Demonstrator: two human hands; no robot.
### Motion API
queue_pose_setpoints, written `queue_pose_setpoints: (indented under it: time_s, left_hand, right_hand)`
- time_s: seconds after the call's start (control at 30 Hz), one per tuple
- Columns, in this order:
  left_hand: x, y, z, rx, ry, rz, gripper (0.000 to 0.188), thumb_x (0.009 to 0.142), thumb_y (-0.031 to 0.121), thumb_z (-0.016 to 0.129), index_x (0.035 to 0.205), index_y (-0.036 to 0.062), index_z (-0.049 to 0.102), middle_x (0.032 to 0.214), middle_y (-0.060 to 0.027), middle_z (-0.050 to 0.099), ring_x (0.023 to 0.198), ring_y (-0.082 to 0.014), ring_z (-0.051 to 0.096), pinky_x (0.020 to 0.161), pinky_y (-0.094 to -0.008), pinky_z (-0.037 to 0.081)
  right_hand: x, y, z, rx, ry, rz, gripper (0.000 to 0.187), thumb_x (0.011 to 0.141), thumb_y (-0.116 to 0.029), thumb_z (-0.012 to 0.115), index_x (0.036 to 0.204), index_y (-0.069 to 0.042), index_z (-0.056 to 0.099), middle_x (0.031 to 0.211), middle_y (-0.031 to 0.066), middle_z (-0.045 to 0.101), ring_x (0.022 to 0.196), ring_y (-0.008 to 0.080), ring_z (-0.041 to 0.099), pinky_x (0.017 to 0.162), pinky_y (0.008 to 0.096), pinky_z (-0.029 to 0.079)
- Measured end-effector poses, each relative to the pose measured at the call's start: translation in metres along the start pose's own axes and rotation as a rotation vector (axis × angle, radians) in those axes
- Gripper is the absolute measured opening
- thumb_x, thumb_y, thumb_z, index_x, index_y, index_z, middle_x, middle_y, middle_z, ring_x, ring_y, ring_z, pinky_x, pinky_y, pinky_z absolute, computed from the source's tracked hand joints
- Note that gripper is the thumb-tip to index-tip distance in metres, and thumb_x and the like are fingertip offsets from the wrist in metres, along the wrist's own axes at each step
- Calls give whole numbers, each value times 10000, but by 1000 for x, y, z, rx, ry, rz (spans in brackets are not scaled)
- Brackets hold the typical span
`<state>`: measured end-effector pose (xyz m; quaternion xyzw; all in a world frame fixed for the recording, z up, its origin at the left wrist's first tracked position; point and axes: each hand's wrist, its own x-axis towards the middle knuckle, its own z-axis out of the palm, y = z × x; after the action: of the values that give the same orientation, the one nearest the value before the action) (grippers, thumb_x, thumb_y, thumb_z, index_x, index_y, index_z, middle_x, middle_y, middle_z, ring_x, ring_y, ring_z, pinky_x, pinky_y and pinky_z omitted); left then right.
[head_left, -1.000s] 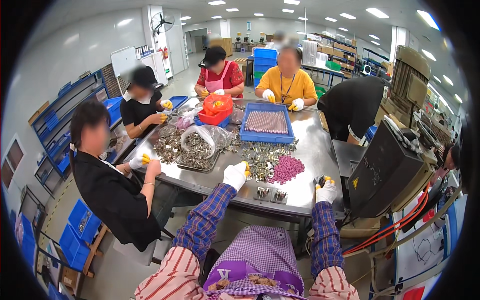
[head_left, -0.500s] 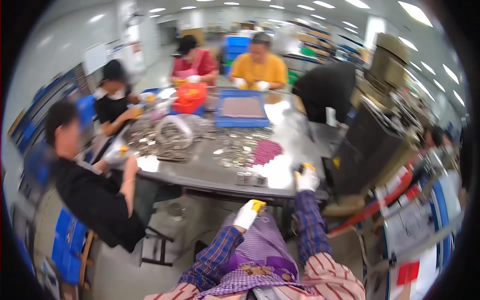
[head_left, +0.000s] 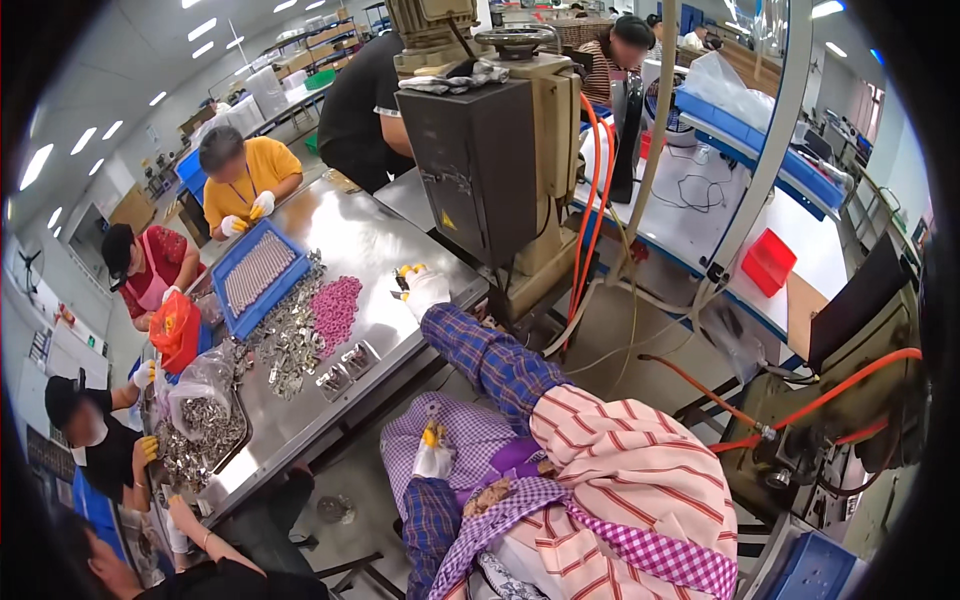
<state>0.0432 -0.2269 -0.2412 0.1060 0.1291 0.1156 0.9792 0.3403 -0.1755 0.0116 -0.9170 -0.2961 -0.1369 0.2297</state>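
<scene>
My left hand (head_left: pixel 433 455), in a white glove with yellow fingertips, rests over the checked purple apron (head_left: pixel 400 440) in my lap. Its fingers are closed, and what they hold is too small to make out. Over the right end of the metal table (head_left: pixel 380 250) is my right hand (head_left: pixel 425 290), gloved the same way. Its fingers are bent round a small metal part (head_left: pixel 399 293). Left of that hand lie a heap of pink pieces (head_left: pixel 336 310) and loose silvery metal parts (head_left: pixel 288 350). Small metal blocks (head_left: pixel 348 368) stand by the front edge.
A blue tray (head_left: pixel 262 275) of rowed pieces, a red bag (head_left: pixel 175 330) and a clear bag of metal parts (head_left: pixel 200 410) are farther left. Co-workers sit round the table. A dark machine box (head_left: pixel 470 165) rises beside my right arm, with orange hoses (head_left: pixel 590 220) behind.
My view has swung to the right, so the table now sits at the left. My right hand remains over the table's right end, and the left remains near my lap.
</scene>
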Motion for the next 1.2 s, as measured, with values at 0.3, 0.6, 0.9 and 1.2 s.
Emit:
queue_pose_setpoints:
  time_s: [0.3, 0.6, 0.9, 1.2]
  left_hand:
    - [-36, 1, 59, 117, 240, 199, 357, 958, 146, 497, 1306, 73, 467, 1124, -112, 554, 828, -147, 548, 665, -240, 458]
    - [-37, 2, 97, 174, 320, 142, 331, 972, 158, 469, 1286, 54, 464, 1096, -115, 555, 756, -107, 547, 595, -197, 455]
    - [-28, 1, 77, 41, 297, 96, 298, 971, 143, 470, 1255, 55, 478, 1052, -108, 572, 651, -76, 544, 482, -181, 448]
    - [-27, 5, 75, 11, 232, 79, 310, 954, 129, 499, 1250, 36, 491, 1075, -139, 549, 768, -118, 552, 531, -190, 463]
  right_hand:
    - [-25, -22, -16, -52, -148, -218, 387, 809, -374, 598, 1110, -131, 581, 912, 98, 623, 786, 262, 613, 703, 390, 493]
    - [-21, -13, -6, -102, -88, -276, 459, 811, -412, 605, 1199, -173, 547, 1101, 97, 578, 837, 289, 604, 710, 380, 488]
    - [-27, -17, -7, -141, -68, -268, 488, 827, -427, 592, 1226, -148, 552, 1102, 109, 575, 828, 289, 602, 701, 375, 489]
    - [-26, -15, -6, -140, -52, -210, 451, 818, -378, 604, 1198, -136, 589, 1017, 139, 597, 816, 287, 583, 718, 365, 478]
